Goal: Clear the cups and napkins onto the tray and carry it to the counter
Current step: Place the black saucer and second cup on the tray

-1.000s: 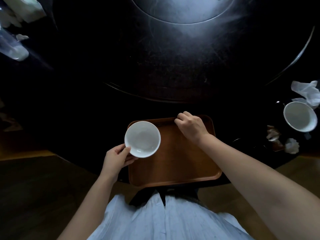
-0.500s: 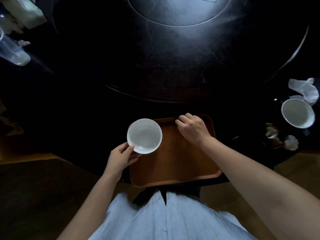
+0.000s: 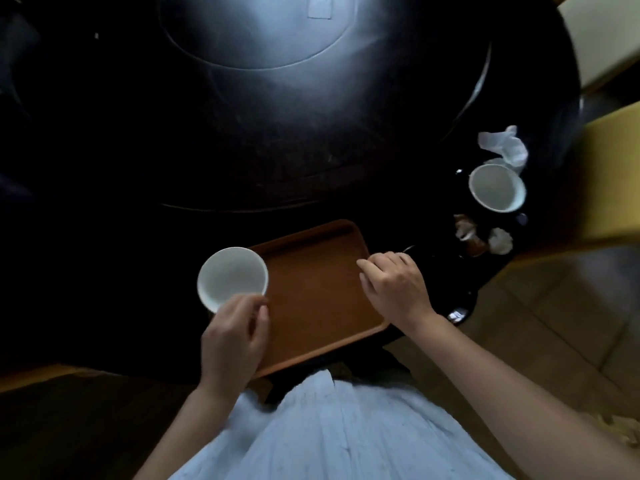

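A brown tray (image 3: 311, 299) lies at the near edge of the dark round table (image 3: 104, 202). An empty white cup (image 3: 232, 277) is at the tray's far left corner, and my left hand (image 3: 232, 341) has its fingers on the cup's near rim. My right hand (image 3: 394, 285) curls over the tray's right rim. A second white cup (image 3: 497, 188) stands farther right on the table. Behind that cup lies a crumpled white napkin (image 3: 504, 145). Two small napkin wads (image 3: 500, 240) (image 3: 464, 230) lie in front of it.
A raised turntable (image 3: 256, 29) fills the table's middle. Something dark, dish-like and hard to make out (image 3: 436, 271) sits just right of the tray. A yellow chair (image 3: 609, 174) stands to the right of the table, over tiled floor (image 3: 554, 323).
My right hand slid from the tray's far rim to its right rim. The cup in my left hand shifted to the tray's far left corner. The view swung right, and the tray now looks turned.
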Action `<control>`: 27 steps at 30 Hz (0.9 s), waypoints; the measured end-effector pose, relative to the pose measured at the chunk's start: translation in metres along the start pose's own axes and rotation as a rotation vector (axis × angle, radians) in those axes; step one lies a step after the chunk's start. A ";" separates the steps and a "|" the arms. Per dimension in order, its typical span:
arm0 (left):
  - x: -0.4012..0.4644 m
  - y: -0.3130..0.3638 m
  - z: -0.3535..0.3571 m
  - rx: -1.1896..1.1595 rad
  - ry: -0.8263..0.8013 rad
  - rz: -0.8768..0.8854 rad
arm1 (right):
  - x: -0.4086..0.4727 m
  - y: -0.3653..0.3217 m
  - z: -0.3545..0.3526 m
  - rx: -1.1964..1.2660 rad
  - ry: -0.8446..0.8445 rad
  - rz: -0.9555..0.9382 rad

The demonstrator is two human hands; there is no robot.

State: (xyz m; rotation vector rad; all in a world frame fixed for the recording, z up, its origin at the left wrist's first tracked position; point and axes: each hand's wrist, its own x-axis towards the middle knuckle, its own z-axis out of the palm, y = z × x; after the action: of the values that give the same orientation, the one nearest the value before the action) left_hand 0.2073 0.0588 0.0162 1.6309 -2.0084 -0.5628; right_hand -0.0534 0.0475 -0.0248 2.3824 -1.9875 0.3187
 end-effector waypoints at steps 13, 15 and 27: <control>0.060 0.146 0.167 0.385 -0.350 0.268 | -0.028 0.215 -0.049 -0.179 -0.106 0.249; 0.067 0.156 0.180 0.433 -0.388 0.242 | -0.022 0.243 -0.048 -0.199 -0.184 0.229; 0.083 0.161 0.204 0.277 -0.529 -0.161 | -0.003 0.302 -0.042 0.066 -0.218 0.119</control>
State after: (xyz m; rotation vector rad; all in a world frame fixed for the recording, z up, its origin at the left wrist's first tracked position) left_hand -0.0552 0.0126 -0.0413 1.9782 -2.4287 -0.8827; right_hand -0.3540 -0.0004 -0.0179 2.4369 -2.2513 0.1320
